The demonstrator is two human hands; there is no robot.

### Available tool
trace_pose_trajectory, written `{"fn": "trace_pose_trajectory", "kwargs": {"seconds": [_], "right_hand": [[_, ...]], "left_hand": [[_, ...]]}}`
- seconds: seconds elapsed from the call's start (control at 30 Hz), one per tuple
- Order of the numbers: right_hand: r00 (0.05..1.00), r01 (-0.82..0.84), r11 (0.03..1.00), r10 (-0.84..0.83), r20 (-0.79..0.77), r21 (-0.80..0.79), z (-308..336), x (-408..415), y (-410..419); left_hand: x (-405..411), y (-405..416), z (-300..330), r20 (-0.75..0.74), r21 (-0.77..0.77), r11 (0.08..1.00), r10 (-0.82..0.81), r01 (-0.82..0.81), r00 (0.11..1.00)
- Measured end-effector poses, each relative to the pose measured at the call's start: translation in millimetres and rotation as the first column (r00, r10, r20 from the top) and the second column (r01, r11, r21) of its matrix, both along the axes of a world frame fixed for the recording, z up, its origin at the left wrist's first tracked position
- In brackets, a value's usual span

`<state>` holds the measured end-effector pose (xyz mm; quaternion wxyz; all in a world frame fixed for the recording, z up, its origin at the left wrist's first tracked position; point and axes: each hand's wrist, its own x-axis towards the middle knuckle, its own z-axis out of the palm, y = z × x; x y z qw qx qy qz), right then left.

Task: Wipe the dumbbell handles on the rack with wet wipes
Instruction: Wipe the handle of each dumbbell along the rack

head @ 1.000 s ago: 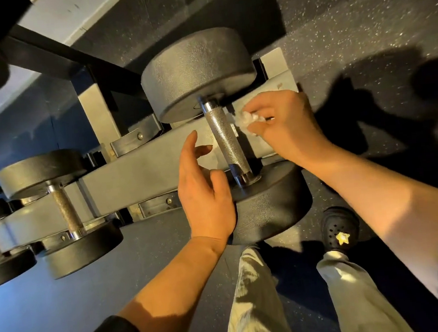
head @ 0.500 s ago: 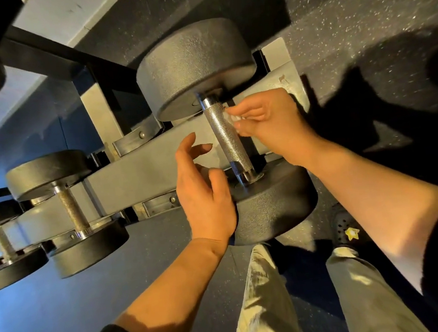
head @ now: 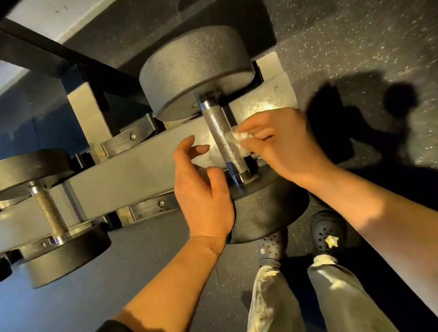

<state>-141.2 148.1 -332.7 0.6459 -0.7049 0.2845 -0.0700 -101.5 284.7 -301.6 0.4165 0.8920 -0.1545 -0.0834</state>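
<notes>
Speckled black rubber floor runs under two grey clogs nearest the camera. Above them the left hand, fingers loose, rests on the near weight of a dumbbell lying across the grey rack. The right hand pinches a white wet wipe against its knurled handle.

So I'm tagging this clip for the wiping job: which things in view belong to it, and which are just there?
Part of the job:
- wet wipe, pinched by the right hand against the knurled handle
- left hand, resting on the near weight head
- rack rail

Just there:
- neighbouring dumbbell
- speckled floor
- black clogs
</notes>
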Motion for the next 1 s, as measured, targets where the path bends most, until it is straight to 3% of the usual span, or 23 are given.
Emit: {"fn": "trace_pose_trajectory", "kwargs": {"seconds": [0.1,0.27,0.4,0.47,0.53,0.63,0.77,0.87,1.0], "right_hand": [[1.000,-0.023,0.984,0.025,0.010,-0.175,6,14,8],[0.989,-0.145,0.944,0.132,-0.066,-0.296,11,11,10],[0.945,-0.305,0.889,0.238,-0.225,-0.341,21,2,13],[0.914,-0.341,0.901,0.251,-0.319,-0.270,28,-1,14],[0.935,-0.220,0.965,0.166,-0.312,-0.146,40,-4,15],[0.977,0.062,0.998,-0.058,-0.204,0.014,68,-10,10],[0.976,0.206,0.967,-0.192,-0.101,0.148,120,-9,-2],[0.959,0.285,0.927,-0.274,-0.079,0.243,166,-10,-9],[0.919,0.373,0.884,-0.393,0.017,0.283,228,-28,-19]], "left_hand": [[0,0,-1,-0.003,-0.039,0.999,0.017,-0.017,1.000],[0,3,-4,-0.023,-0.078,0.996,0.045,-0.047,0.999],[-1,3,-5,-0.028,-0.101,0.994,0.034,-0.037,0.999],[2,2,-5,-0.077,-0.097,0.994,0.049,-0.057,0.996],[4,2,1,-0.205,-0.133,0.986,0.070,-0.099,0.976],[14,0,27,-0.542,-0.307,0.896,0.113,-0.321,0.833],[32,-8,66,-0.689,-0.406,0.827,0.004,-0.389,0.725],[37,-20,107,-0.725,-0.415,0.848,-0.089,-0.330,0.682],[32,-45,169,-0.584,-0.500,0.862,-0.264,-0.083,0.768]]}}
